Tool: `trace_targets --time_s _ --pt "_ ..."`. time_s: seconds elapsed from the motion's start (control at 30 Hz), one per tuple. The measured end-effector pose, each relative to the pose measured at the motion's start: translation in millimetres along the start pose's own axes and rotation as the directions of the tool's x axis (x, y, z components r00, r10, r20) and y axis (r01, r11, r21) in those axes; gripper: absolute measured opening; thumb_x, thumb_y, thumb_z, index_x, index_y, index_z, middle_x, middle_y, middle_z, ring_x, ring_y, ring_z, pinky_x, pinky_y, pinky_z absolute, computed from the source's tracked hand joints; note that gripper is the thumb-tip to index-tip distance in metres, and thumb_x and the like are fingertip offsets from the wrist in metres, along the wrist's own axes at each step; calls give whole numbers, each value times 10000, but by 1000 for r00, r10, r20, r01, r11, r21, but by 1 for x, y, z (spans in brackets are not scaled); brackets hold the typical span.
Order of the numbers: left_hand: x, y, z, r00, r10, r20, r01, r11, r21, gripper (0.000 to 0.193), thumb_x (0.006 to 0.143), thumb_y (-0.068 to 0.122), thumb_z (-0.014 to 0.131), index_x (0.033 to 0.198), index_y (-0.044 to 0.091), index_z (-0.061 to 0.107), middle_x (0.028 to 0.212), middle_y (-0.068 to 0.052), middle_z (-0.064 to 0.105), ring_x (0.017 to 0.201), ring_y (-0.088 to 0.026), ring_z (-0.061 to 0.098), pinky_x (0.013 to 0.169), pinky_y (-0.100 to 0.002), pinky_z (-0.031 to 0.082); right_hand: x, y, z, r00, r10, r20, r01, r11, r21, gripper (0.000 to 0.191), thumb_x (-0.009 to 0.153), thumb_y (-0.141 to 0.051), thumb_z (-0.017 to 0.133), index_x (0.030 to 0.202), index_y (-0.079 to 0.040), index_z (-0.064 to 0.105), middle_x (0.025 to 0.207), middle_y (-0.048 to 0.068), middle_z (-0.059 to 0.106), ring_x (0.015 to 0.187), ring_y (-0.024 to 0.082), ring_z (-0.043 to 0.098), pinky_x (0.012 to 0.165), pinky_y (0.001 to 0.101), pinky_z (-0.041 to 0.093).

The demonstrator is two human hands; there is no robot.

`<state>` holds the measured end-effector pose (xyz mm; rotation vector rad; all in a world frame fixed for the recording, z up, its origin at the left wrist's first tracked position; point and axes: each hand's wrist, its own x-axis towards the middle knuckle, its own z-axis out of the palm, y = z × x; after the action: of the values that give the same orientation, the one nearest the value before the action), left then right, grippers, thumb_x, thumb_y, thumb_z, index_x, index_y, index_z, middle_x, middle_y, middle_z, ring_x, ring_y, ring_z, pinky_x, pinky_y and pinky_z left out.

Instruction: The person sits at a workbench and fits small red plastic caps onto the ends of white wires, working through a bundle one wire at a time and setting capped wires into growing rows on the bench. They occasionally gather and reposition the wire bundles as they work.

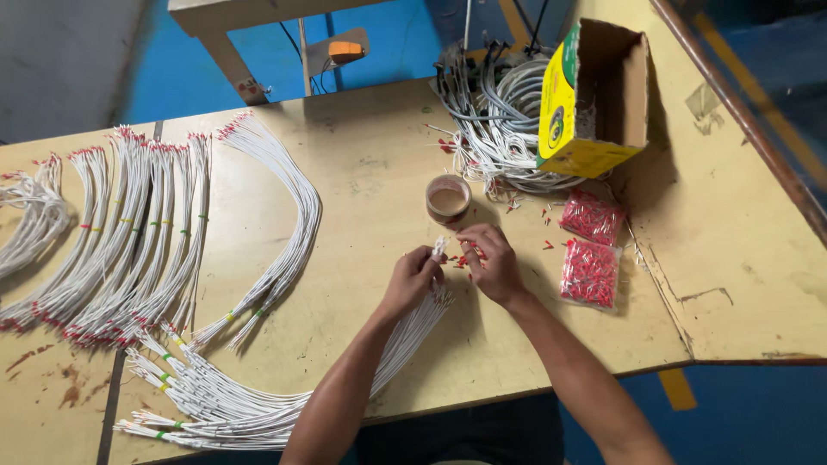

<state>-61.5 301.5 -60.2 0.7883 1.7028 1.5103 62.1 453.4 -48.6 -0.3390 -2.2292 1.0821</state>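
Left hand holds white wire pointing up-right.

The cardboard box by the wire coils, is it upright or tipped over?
Tipped over: the cardboard box lies on its side on the table, its open mouth showing.

Head-camera view of the person's own body. Two forearms enter from the lower edge of the frame and run up toward the middle of it. Both forearms are bare from the frame edge to the wrist; no sleeve, cuff or glove shows anywhere along them. The left hand and the right hand are likewise uncovered. No ring, watch, bracelet or band is visible on either wrist or on the fingers that show. Between the two forearms, at the bottom edge, lies a strip of dark clothing; its kind and cut cannot be told from this view.
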Motion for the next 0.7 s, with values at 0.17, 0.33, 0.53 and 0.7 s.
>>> trace_targets --time_s 0.17,0.33,0.53,0.7 --pt "-5 11 -2 998 -49 28 51 997 -50 177 1003 142 595 1052 -13 665 767 -82 737 550 -74 580 491 -261 475 18 12 20 884 355 305 -467 709 528 250 1053 -231 567 1083 -34 718 829 -10 676 692 51 594 626 205 514" --pt "-7 18 -12 992 -96 84 102 992 -71 177 990 115 609 1018 -51 667 793 -116 753 522 -111 623 471 -284 501 12 23 38 911 321 257 -411 719 560 218 997 -210 689 1043 2 691 781 -1 651 651 40 555 563 215 457" --pt "-8 16 -19 974 -138 182 159 982 -106 229 1009 144 540 1023 -50 661 815 -114 766 548 -124 660 495 -278 545 -1 35 29 868 373 328 -492 558 668 217 1030 -221 631 1013 -15 695 755 21 653 566 56 558 486 214 442" --pt "-9 13 -20 981 -129 144 154 972 -179 229 1016 145 497 1029 -32 642 791 -103 749 525 -127 657 476 -280 538 -2 35 27 859 321 398 -510 603 614 207 1055 -204 602 992 -18 665 776 34 662 593 75 621 511 230 502"
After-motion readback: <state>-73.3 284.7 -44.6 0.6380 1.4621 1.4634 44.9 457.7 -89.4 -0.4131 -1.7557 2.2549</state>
